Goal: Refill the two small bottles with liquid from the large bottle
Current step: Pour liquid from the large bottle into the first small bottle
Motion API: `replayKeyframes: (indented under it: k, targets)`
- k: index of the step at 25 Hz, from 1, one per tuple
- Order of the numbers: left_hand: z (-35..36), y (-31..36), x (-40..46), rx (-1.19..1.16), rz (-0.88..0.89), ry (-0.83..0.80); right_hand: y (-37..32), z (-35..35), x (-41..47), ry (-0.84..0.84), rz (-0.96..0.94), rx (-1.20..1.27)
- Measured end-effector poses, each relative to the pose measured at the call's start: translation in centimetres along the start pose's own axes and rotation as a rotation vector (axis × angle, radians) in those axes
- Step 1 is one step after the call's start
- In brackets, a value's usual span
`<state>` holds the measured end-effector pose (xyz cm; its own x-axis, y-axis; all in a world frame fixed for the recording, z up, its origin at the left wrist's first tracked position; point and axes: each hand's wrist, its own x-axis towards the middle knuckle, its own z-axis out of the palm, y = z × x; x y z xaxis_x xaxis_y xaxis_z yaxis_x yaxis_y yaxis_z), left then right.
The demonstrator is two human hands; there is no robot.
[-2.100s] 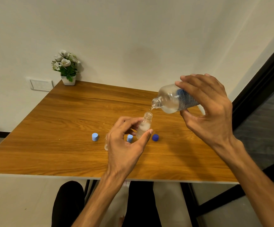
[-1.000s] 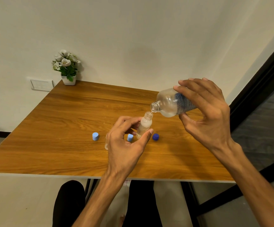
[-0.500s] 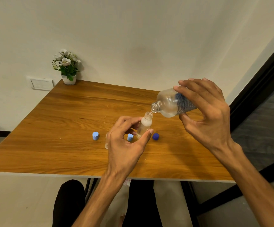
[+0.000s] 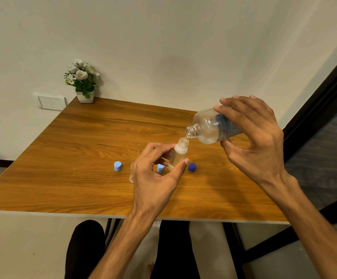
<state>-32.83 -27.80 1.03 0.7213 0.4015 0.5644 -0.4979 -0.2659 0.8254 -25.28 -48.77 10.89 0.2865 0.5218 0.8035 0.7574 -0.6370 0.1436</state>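
Head view: tilted large bottle [image 4: 210,127] trickles liquid into nearly full small bottle [image 4: 178,156].

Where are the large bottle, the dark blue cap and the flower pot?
large bottle [image 4: 208,125], head view, clear shoulder near the neck
dark blue cap [image 4: 192,167], head view, its side
flower pot [image 4: 85,97], head view, white front

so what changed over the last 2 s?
The right hand lowered the big bottle, bringing its mouth closer to the small bottle, which now looks fuller. Unchanged: left hand holding the small bottle, right hand pouring, three caps on the table, the second small bottle behind the left hand.
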Motion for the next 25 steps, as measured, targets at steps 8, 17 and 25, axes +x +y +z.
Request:
replayKeyframes:
  k: [8, 17, 25]
  targets:
    - [0.4, -0.6, -0.2, -0.007, -0.030, -0.003, -0.3, 0.7, -1.5, -0.016, 0.081, 0.059]
    - [3.4, -5.7, -1.5, 0.112, -0.143, -0.078, -2.3, 5.8, -9.6, 0.056, 0.659, 0.381]
    - [7.7, -9.6, -3.2, 0.253, -0.287, -0.210, 1.0, 9.3, -15.8, 0.153, 1.163, 0.481]
